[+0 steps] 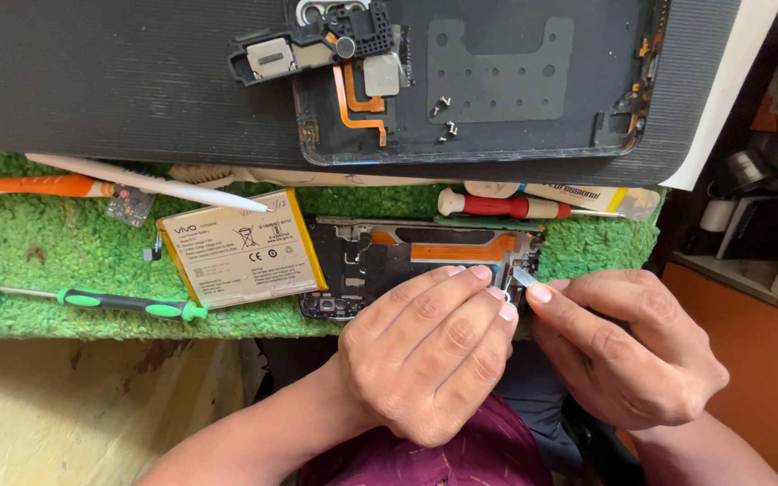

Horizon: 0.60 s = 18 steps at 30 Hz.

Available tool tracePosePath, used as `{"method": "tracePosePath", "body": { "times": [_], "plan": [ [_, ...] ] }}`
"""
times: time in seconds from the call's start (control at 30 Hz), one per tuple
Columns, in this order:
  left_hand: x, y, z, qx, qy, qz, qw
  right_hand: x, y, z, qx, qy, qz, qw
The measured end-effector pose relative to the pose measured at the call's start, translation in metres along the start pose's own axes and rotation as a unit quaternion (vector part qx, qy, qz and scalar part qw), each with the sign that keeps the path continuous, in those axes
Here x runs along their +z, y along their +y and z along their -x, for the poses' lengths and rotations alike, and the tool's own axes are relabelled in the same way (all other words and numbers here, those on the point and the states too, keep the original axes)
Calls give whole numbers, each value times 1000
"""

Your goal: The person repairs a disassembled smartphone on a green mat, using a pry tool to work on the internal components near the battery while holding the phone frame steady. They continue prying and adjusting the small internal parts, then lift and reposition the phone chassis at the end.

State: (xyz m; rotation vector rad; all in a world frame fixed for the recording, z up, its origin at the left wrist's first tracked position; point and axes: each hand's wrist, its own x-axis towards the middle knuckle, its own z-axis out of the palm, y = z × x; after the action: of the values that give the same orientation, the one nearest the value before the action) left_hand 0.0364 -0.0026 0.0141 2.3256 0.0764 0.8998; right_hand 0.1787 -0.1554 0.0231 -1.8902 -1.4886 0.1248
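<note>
Head view: opened phone frame (389, 261), dark metal with an orange strip, lies on the green fuzzy mat (38, 252) at the bench edge. Left hand (429, 355) presses fingers flat on the frame's right end; right hand (623, 346) pinches a small metal tool (524, 276) against it. One flat white-and-yellow battery (240, 247) just left. Two screwdrivers: green-handled (128, 304), red-handled (506, 205). One black ribbed pad (101, 81) above carries a second phone shell (497, 81).
</note>
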Motion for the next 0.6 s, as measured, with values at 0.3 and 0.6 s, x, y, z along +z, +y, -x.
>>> {"method": "tracePosePath", "body": {
  "times": [0.3,0.6],
  "plan": [
    [1,0,-1,2,1,1,1000,0,1,-2,1,2,-1,1000],
    [0,0,0,1,-2,2,1000,0,-2,-2,21,-1,3,1000]
  ]
}}
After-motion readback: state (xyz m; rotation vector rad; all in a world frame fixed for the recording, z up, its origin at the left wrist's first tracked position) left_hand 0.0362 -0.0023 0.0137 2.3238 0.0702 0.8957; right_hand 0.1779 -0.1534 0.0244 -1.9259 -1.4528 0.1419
